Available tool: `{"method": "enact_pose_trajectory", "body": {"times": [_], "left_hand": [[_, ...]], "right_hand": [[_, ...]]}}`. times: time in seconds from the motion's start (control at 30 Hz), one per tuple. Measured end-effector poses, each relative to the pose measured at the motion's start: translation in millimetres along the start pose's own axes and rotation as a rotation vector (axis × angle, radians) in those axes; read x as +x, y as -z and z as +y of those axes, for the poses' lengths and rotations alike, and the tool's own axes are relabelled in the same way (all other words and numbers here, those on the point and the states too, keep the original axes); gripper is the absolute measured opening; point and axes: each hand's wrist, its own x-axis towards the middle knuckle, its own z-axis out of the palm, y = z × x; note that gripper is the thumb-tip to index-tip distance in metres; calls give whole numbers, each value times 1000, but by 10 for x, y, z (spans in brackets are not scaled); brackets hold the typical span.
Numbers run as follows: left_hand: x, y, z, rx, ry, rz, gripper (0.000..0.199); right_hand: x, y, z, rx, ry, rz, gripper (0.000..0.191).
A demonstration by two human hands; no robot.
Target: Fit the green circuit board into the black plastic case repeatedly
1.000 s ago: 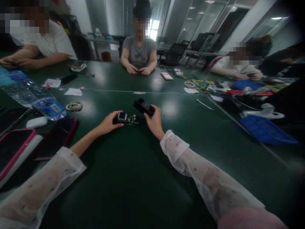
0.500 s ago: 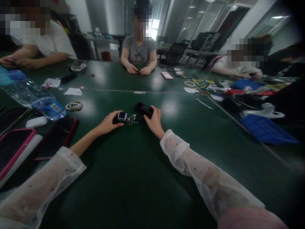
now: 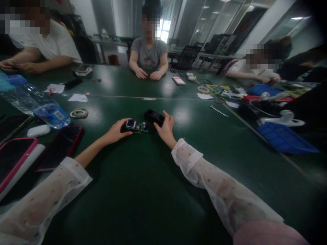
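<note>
A green circuit board [image 3: 140, 127] with a small screen at its left end is between the thumb and fingers of my left hand [image 3: 118, 130]. Just to its right, my right hand [image 3: 166, 127] grips the near right end of a black plastic case [image 3: 153, 116], a narrow box with openings on its upper face. The board and the case are close to each other at the middle of the dark green table [image 3: 143, 190]. Some fingertips of both hands are hidden behind what they hold.
Left of my arms are phones [image 3: 60, 148], an earbud case [image 3: 39, 130], water bottles [image 3: 51, 110] and a bracelet [image 3: 79, 113]. A wrench [image 3: 219, 111], a blue tray [image 3: 286, 137] and tangled cables [image 3: 217, 90] lie to the right. Several people sit around the table, one directly opposite [image 3: 149, 56].
Almost nothing differs. Both hands keep hold of the board and the case in the same spots, and the view has shifted very slightly.
</note>
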Motion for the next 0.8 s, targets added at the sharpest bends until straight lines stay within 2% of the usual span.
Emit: {"method": "enact_pose_trajectory", "body": {"times": [0.2, 0.4, 0.8], "left_hand": [[5, -2, -31, 2, -13, -4, 67], [-5, 9, -17, -34, -6, -2, 67], [7, -2, -35, -42, -21, 1, 67]], "right_hand": [[6, -24, 33, 7, -7, 3, 68], [27, -43, 56, 39, 7, -20, 56], [21, -41, 44, 82, 9, 56, 47]]}}
